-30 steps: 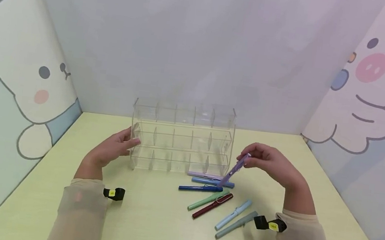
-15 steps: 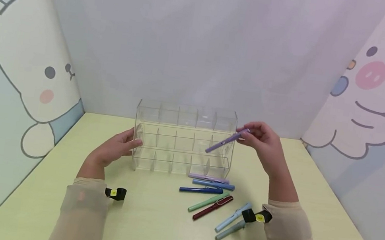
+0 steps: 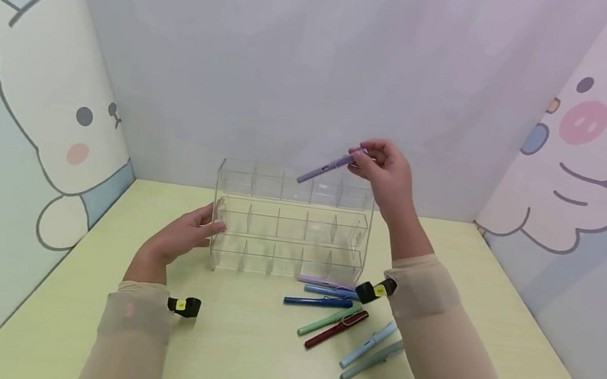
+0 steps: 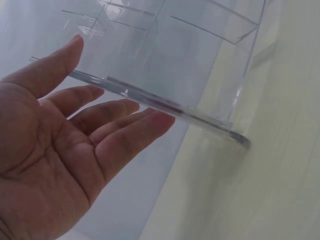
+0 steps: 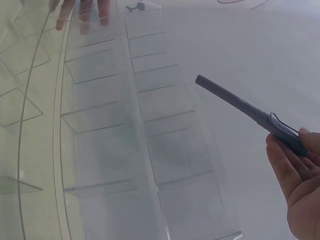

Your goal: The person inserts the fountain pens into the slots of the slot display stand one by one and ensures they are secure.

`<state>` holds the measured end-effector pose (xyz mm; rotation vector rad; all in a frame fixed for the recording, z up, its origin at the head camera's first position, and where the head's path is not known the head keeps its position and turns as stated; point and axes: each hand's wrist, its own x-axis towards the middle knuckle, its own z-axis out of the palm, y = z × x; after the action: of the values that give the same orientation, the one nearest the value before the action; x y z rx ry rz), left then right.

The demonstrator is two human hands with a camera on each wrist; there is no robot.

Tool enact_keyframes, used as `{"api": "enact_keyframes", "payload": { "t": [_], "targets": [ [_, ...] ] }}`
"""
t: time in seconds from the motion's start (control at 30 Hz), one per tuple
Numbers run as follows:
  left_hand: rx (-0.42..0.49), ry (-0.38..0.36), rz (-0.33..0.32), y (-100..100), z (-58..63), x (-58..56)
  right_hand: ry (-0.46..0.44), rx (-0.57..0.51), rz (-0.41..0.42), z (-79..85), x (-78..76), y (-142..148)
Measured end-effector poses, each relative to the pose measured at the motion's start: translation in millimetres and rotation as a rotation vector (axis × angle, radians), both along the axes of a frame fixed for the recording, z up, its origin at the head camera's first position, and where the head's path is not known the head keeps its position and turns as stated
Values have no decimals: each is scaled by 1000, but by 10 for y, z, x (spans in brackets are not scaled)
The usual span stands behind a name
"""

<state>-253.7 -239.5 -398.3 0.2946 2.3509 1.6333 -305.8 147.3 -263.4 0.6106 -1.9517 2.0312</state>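
A clear acrylic rack [image 3: 288, 251] with three stepped tiers of compartments stands in the middle of the table. Beside its left side panel is my left hand [image 3: 181, 236], fingers extended. In the left wrist view the thumb lies on one side of the panel edge [image 4: 145, 100] and the fingers touch along the other. Between thumb and fingers, my right hand [image 3: 387, 177] pinches a purple pen [image 3: 324, 170] by its clip end. The pen's free end slants down left over the top tier; in the right wrist view this pen [image 5: 232, 102] looks dark.
Several pens lie on the table before the rack: a lilac one [image 3: 323, 282], a dark blue one [image 3: 318, 302], a light green one [image 3: 327, 320], a dark red one [image 3: 334, 330], a pale blue one [image 3: 366, 346] and a grey-green one [image 3: 370, 362]. A pale wall [image 3: 293, 87] rises behind.
My right hand has lifted the purple pen from low at the rack's right end, up and leftward to above the top tier. My left hand stays at the left panel.
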Motion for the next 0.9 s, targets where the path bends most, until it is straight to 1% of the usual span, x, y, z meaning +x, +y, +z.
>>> {"api": "enact_keyframes", "payload": {
  "t": [0.13,0.23,0.3,0.37,0.43,0.63,0.77,0.9],
  "targets": [
    [1,8,-9,14,14,-8,-4,-24,-29,87,-98,-147],
    [2,16,-16,29,18,-5,-1,-1,-43,95,-147,-237],
    [5,15,-15,38,17,-3,-7,34,-49,82,-162,-286],
    [7,13,-16,47,15,-7,-10,72,-55,62,-165,-315],
    [5,13,-17,56,15,-13,-17,79,-63,44,-163,-328],
    [-2,16,-14,66,29,-30,-20,21,-66,21,-169,-340],
    [2,26,-25,62,27,-28,-18,25,-55,31,-172,-365],
    [5,23,-20,55,17,-26,-16,47,-57,71,-148,-406]
  ]
}}
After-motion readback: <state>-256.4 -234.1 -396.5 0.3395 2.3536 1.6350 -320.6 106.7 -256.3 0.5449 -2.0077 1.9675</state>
